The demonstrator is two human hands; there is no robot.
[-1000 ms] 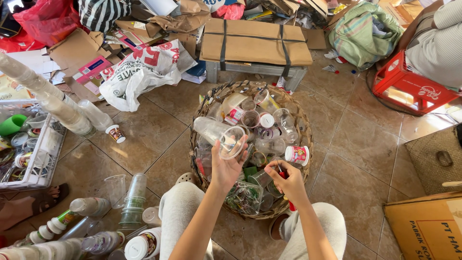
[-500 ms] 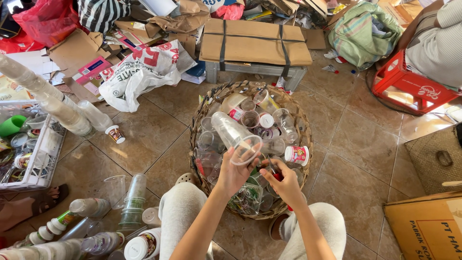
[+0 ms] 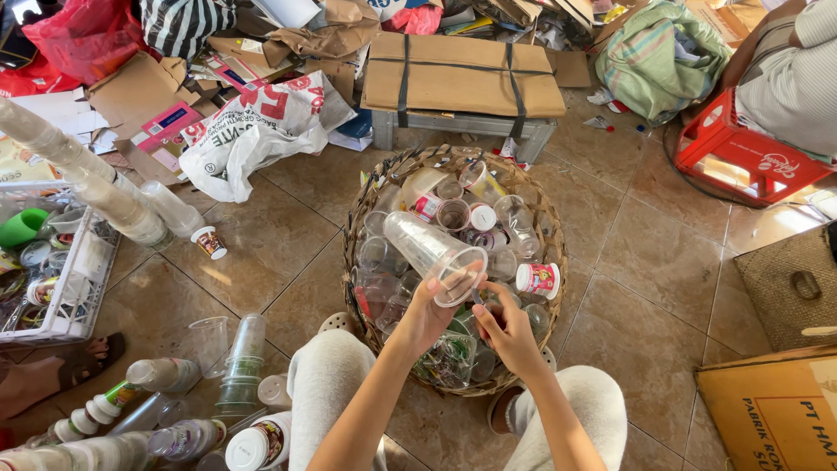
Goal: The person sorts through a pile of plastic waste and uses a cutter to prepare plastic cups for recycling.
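One wicker basket (image 3: pixel 547 228), one red crate (image 3: pixel 741 157), one strapped cardboard bundle (image 3: pixel 462 74), two hands.

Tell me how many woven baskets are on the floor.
1: the round woven basket full of clear plastic cups, on the tiles in front of the person's knees. Clutter may hide others.

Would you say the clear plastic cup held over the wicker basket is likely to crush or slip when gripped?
The clear plastic cup looks thin-walled and empty, so probably light and easily dented. The left hand holds it near the rim, probably its stiffest part. Its smooth surface may slip.

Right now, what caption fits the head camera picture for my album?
Left hand holds a clear plastic cup over a woven basket of cups; right hand reaches beside it.
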